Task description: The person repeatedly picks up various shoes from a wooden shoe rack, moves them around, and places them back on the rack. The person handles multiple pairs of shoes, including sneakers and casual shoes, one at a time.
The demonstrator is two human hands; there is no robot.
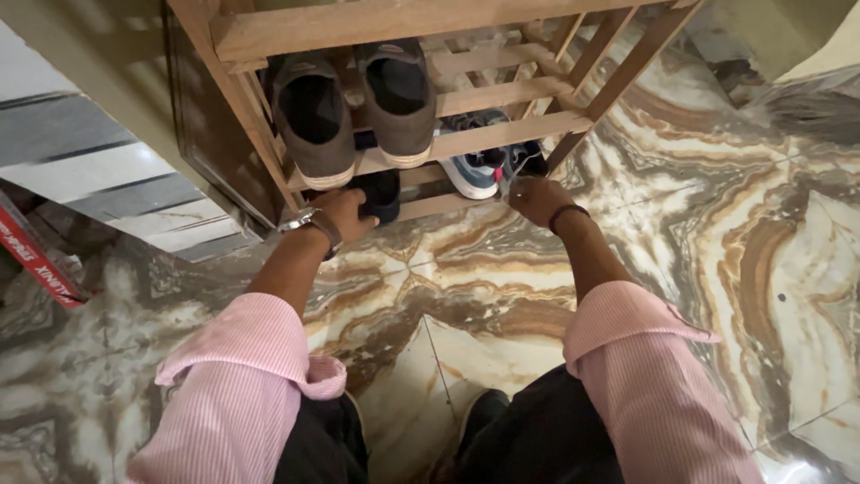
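My left hand (345, 213) reaches into the lowest level of a wooden slatted shoe rack (502, 136) and grips a black shoe (381, 193) there. My right hand (537, 199) is at the same level, fingers on the laces of a blue and white sneaker (472, 172). A pair of grey slip-on shoes (354, 103) with pale soles sits on the shelf above both hands. I wear a watch on the left wrist, a dark band on the right, and rolled pink striped sleeves.
The rack stands on a glossy marbled floor (717, 251) against a wall on the left. A red box (31, 255) lies at the far left. My dark trousers and a dark shoe (484, 412) fill the bottom of the view.
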